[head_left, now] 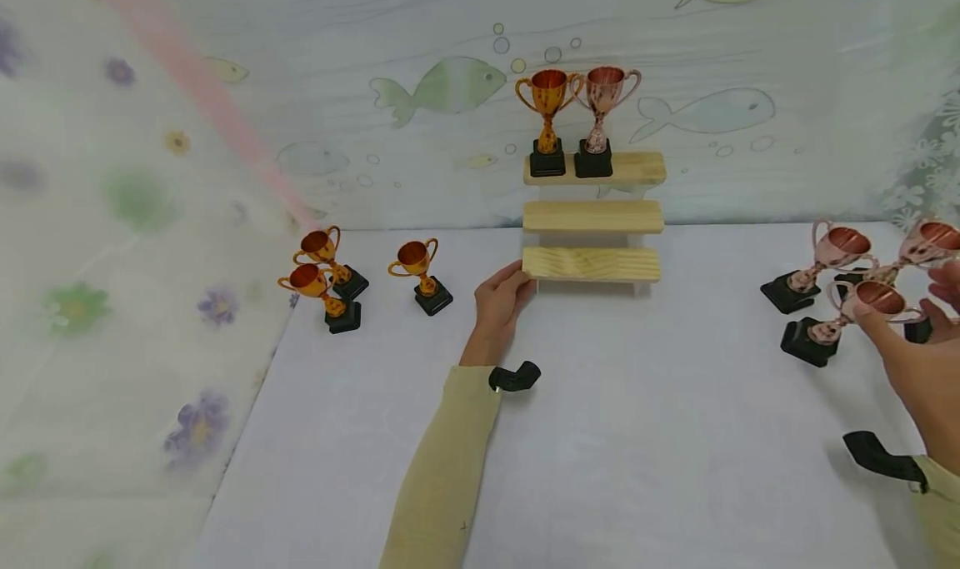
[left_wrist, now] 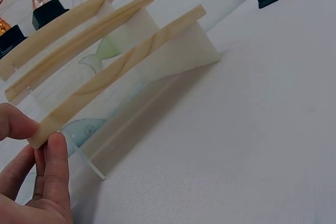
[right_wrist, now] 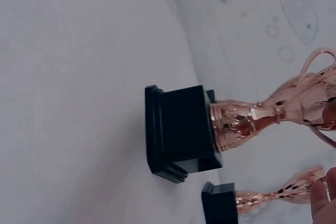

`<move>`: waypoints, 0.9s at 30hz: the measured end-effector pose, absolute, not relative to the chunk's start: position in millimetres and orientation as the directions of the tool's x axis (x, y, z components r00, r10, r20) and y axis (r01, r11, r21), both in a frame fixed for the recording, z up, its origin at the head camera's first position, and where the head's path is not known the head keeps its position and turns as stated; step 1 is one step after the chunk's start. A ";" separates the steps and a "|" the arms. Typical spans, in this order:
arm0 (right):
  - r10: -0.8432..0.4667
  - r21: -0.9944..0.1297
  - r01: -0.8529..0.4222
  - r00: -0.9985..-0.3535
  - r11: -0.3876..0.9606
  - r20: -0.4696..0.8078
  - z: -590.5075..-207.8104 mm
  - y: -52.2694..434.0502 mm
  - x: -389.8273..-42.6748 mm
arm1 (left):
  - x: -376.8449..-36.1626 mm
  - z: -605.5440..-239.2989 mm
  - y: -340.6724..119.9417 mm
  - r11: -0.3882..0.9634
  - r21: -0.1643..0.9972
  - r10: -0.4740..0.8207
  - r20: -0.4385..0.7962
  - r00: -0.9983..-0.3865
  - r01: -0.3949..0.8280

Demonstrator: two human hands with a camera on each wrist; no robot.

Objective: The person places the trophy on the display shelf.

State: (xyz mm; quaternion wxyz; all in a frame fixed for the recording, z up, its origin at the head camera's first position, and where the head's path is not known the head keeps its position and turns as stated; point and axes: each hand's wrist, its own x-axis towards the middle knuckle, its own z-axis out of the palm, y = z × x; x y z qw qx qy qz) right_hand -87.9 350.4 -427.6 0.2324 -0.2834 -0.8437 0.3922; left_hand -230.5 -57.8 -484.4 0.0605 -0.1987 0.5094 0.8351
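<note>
My left hand (head_left: 498, 306) pinches the left end of the lowest board of a three-step display shelf (head_left: 591, 265), thumb above and fingertips below in the left wrist view. At the far right, my right hand (head_left: 911, 352) is spread around the cup of a rose-gold trophy (head_left: 879, 300) with a black base. Its thumb overlaps the cup; its fingers (right_wrist: 321, 199) stand apart on the other side. On the top board stand a gold trophy (head_left: 548, 94) and a rose-gold trophy (head_left: 604, 94), side by side.
More rose-gold trophies (head_left: 843, 246) stand around my right hand, one partly hidden behind it. Left of the shelf are two close-set gold trophies (head_left: 307, 279) and a separate gold trophy (head_left: 414, 257). A fish-patterned backdrop (head_left: 450, 177) rises behind the white table (head_left: 637, 436).
</note>
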 end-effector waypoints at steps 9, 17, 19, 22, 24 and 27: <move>0.593 -0.894 0.048 -0.764 0.445 0.254 -452.0 349.0 -95.7 | -230.8 -483.4 -57.4 -0.485 0.824 -0.101 -0.386 -0.917 -0.293; 0.590 -0.897 -0.013 -0.749 0.441 0.301 -459.5 347.9 -96.6 | -231.9 -483.0 -58.5 -0.480 0.825 -0.096 -0.388 -0.916 -0.299; 0.604 -0.908 -0.003 -0.745 0.420 0.282 -460.5 348.1 -95.7 | -231.9 -483.7 -58.5 -0.481 0.824 -0.095 -0.387 -0.917 -0.298; 0.617 -0.919 0.005 -0.742 0.395 0.261 -461.5 348.4 -95.0 | -231.8 -485.1 -58.3 -0.483 0.825 -0.098 -0.384 -0.918 -0.294; 0.623 -0.924 0.010 -0.741 0.382 0.249 -461.0 348.7 -94.6 | -231.5 -485.0 -58.2 -0.481 0.827 -0.101 -0.382 -0.918 -0.292; 0.628 -0.926 0.024 -0.742 0.376 0.236 -460.8 349.0 -93.1 | -231.0 -485.5 -58.0 -0.480 0.828 -0.106 -0.384 -0.917 -0.291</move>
